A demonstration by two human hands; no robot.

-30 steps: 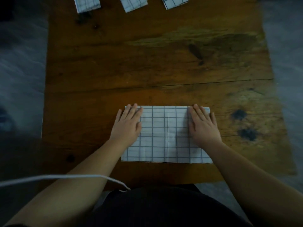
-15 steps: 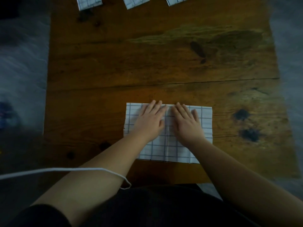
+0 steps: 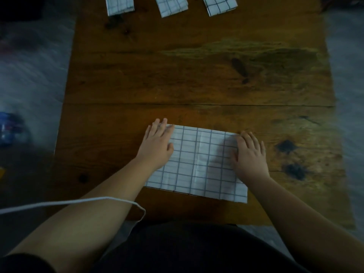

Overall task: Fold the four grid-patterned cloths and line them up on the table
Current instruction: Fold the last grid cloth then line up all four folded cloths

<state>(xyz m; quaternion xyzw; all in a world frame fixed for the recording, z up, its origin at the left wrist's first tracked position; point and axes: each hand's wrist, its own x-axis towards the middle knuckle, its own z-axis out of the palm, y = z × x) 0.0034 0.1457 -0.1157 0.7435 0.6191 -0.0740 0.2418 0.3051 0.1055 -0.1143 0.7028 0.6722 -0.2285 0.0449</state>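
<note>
Left hand (image 3: 157, 147) and right hand (image 3: 250, 155) slid apart across the cloth (image 3: 199, 166).

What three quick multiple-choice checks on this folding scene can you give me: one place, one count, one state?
1. Where are the small folded cloths? A) near edge B) table, far edge C) floor
2. How many? A) two B) three C) four
3. Hands on the large cloth? A) flat B) pinching corners C) lifted off
Key: 1 B, top of view; 2 B, three separate pieces; 3 A, left hand and right hand lie palm-down at its sides.
</note>
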